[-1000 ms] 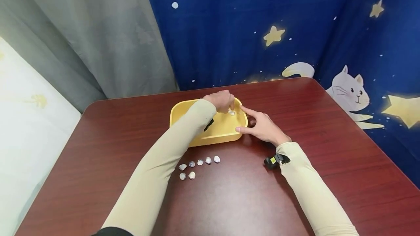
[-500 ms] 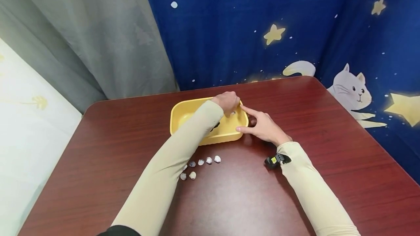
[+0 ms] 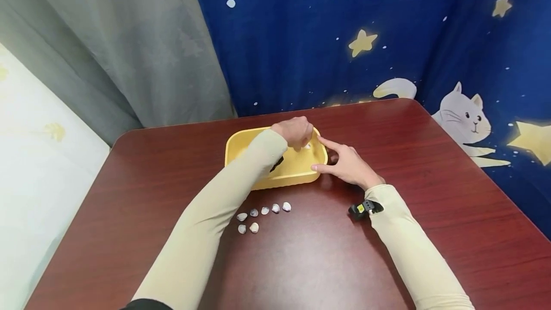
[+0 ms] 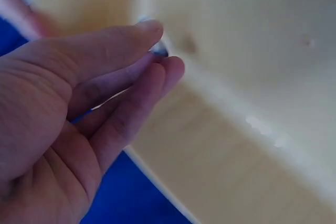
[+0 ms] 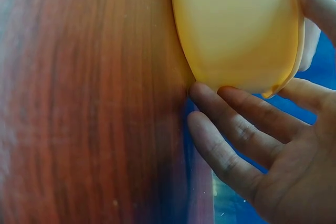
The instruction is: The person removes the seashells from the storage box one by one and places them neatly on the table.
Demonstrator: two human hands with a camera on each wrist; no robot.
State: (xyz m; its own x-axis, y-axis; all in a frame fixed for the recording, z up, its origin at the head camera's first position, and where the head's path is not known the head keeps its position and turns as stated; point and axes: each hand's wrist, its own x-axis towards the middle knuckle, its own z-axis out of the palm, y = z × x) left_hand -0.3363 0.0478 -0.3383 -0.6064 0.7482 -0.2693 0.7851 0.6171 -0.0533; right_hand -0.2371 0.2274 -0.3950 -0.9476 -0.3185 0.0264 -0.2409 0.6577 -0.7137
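Observation:
My left hand (image 3: 295, 133) reaches down into a shallow yellow plastic bin (image 3: 280, 182), near its right end. In the left wrist view, my left thumb and fingertips pinch a small, dark-and-white seashell (image 4: 159, 52), mostly hidden by the fingers. A bit of white shell (image 3: 307, 146) shows beside the hand in the head view. My right hand (image 3: 347, 162) holds the bin's right end, thumb on the near rim and index finger at the far corner. In the right wrist view, the other fingers (image 5: 220, 150) lie under and beside that end.
Several seashells lie in two short rows on the dark red table (image 3: 327, 257), in front of the bin; one pale shell (image 3: 254, 227) ends the nearer row. Behind the table hang a blue star-patterned curtain (image 3: 301, 37) and a grey curtain (image 3: 150, 51).
My left hand shifts slightly right inside the bin, then a little back left. The right hand keeps its hold on the bin. The shells on the table stay in place.

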